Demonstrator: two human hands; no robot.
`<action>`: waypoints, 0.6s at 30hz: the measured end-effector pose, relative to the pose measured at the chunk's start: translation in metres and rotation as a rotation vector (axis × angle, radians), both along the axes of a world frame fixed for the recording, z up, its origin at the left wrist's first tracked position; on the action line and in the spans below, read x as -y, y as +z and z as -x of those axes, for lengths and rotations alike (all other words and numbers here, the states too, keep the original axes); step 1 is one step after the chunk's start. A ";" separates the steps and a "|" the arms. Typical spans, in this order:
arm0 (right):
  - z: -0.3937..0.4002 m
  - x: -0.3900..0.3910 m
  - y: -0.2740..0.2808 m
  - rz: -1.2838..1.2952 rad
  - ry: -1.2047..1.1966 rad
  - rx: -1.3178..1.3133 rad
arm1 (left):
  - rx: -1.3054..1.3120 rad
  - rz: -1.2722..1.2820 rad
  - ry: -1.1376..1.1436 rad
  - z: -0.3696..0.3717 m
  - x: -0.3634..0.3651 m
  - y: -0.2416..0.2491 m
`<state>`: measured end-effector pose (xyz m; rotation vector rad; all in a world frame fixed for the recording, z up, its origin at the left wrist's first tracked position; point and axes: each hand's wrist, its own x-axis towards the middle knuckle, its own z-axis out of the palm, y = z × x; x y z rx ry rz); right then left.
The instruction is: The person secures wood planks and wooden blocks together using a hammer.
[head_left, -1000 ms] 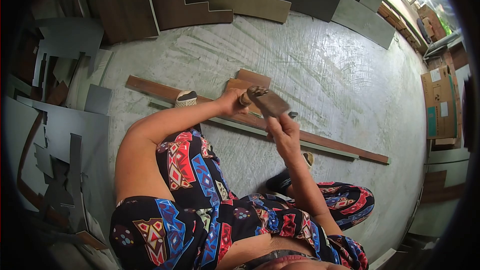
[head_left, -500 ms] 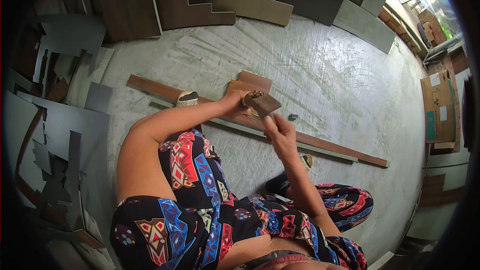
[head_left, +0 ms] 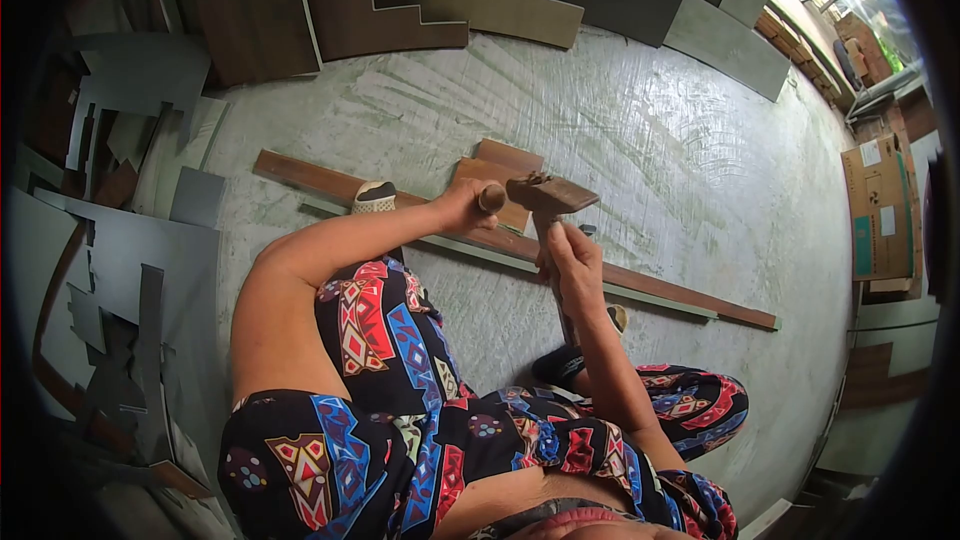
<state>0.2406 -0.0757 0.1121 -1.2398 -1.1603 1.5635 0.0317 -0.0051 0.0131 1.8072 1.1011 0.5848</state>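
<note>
My left hand (head_left: 463,206) is closed around an upright wooden-handled tool; its rounded butt (head_left: 492,198) points up at me, and its lower end is hidden. In my right hand (head_left: 577,260) is a hammer, gripped by the handle below its worn, rusty-looking head (head_left: 565,196). The hammer head sits just right of the butt, with a small gap between them. Beneath both hands, a long brown wooden strip (head_left: 670,287) lies slantwise on the floor, beside a pale green-edged strip (head_left: 640,298). Short brown boards (head_left: 510,156) lie just beyond my left hand.
One shoe (head_left: 375,197) rests at the long strip on the left. A small dark block (head_left: 588,230) lies behind my right hand. Panels (head_left: 400,35) lean along the back, offcuts (head_left: 150,190) crowd the left, and a cardboard box (head_left: 878,210) stands right on the concrete floor (head_left: 690,150).
The hammer has moved right and back off the butt of the tool, uncovering it. My right hand has shifted slightly right; my left hand stays in nearly the same place.
</note>
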 end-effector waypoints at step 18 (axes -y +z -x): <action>-0.010 0.003 0.016 -0.116 -0.046 -0.022 | -0.136 0.004 -0.033 -0.021 -0.005 0.008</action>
